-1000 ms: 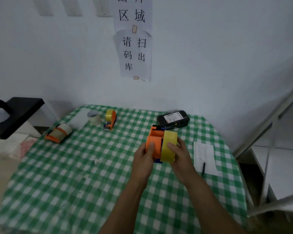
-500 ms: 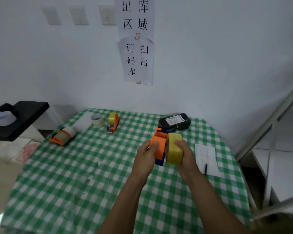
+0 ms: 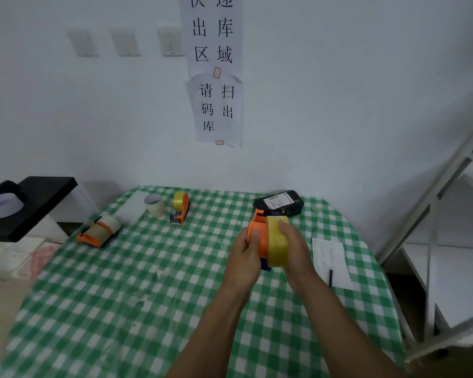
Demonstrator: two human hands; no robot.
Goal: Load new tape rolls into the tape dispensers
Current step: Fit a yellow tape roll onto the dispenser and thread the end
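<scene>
Wall sign (image 3: 215, 77) reads 出库区域, 请扫码出库. Left hand (image 3: 245, 257) fingers clamp orange dispenser (image 3: 258, 236); right hand (image 3: 295, 249) fingers clamp yellow tape roll (image 3: 277, 241).

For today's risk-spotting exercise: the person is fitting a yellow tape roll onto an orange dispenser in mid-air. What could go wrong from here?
1. The yellow tape roll sits only against the side of the orange dispenser; it may slip off.
2. Both are held above the table, so a fumble by the right hand or left hand could drop them.
</scene>
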